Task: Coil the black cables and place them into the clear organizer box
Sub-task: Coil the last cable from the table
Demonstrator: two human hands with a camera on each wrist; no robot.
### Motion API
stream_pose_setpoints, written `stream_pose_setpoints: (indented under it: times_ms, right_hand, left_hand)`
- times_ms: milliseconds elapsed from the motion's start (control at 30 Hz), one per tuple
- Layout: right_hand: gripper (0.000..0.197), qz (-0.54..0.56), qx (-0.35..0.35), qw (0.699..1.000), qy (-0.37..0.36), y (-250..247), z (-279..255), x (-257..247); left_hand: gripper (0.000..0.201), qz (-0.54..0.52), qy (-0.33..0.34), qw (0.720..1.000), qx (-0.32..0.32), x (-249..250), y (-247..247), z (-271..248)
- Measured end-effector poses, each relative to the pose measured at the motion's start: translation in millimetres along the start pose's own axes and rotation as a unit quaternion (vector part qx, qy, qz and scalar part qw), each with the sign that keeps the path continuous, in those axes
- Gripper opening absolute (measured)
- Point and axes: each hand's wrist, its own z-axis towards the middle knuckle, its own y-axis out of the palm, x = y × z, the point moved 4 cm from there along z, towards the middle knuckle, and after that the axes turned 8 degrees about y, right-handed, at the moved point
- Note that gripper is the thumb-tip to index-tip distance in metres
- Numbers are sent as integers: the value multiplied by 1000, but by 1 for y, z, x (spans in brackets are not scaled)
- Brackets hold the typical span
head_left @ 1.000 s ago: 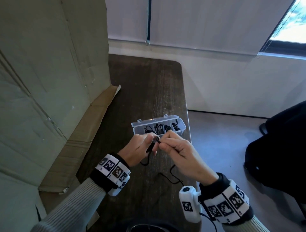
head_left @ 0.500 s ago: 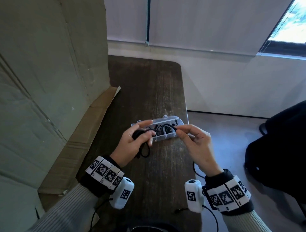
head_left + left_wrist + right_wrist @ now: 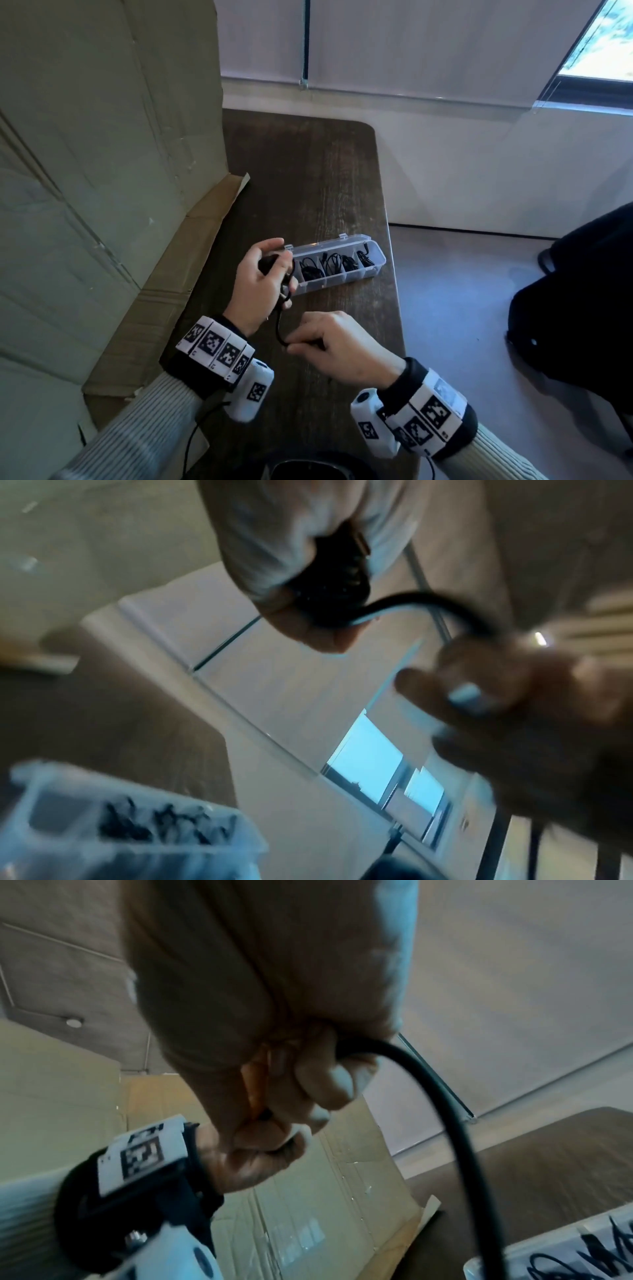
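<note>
The clear organizer box [image 3: 376, 267] lies open on the dark table, with several coiled black cables in its compartments; it also shows as the box [image 3: 51, 785] and the box [image 3: 548, 1242] in the wrist views. My left hand [image 3: 263, 284] grips a partly coiled black cable [image 3: 279, 320] at the box's left end. My right hand [image 3: 322, 342] pinches the cable's loose end nearer to me. The black cable [image 3: 428, 607] arcs from one hand to the other. In the right wrist view the cable [image 3: 445, 1110] curves down from my curled fingers.
A large cardboard sheet [image 3: 102, 171] leans along the table's left side, its flap [image 3: 191, 246] lying on the table top [image 3: 308, 171]. The table's right edge [image 3: 394, 274] drops to the floor, where a dark bag [image 3: 575, 308] stands.
My right hand has come back from the box toward me and now pinches the cable's end. My left hand has shifted to the box's left end, holding the coil.
</note>
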Motion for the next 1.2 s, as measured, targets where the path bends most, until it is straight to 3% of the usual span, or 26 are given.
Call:
stream_pose_setpoints:
  times_ms: [167, 300, 367, 400, 500, 567, 633, 700, 867, 967, 1200]
  right_hand:
    - [14, 22, 58, 996, -60, -28, 3, -7]
    - [9, 57, 122, 988, -74, -40, 9, -5]
    - [4, 103, 172, 979, -41, -45, 10, 4]
    - [7, 140, 189, 972, -13, -48, 10, 11]
    - [14, 255, 193, 946, 43, -45, 9, 29]
    - [14, 268, 203, 941, 45, -41, 7, 37]
    - [13, 269, 220, 937, 45, -41, 5, 48]
    - [11, 285, 232, 928, 56, -44, 0, 62]
    - [23, 241, 235, 939, 68, -30, -13, 78]
    - [25, 223, 204, 951, 65, -14, -14, 71]
    - [38, 76, 98, 992, 29, 16, 1, 35]
  left_hand:
    - [16, 85, 11, 989, -123, -4, -2, 1]
    - [78, 135, 23, 953, -272, -5, 15, -10]
    - [91, 108, 18, 941, -320, -8, 21, -14]
    - [86, 96, 15, 936, -338, -8, 23, -15]
    - [41, 123, 15, 916, -381, -4, 24, -16]
    - [38, 153, 2, 905, -398, -3, 23, -14]
    - [35, 136, -18, 913, -384, -4, 18, -12]
    - [26, 85, -24, 939, -332, -1, 12, -10]
    - [11, -72, -59, 988, -120, 3, 3, -1]
    - [19, -149, -97, 984, -33, -1, 2, 4]
    - [18, -219, -101, 970, 39, -12, 3, 6]
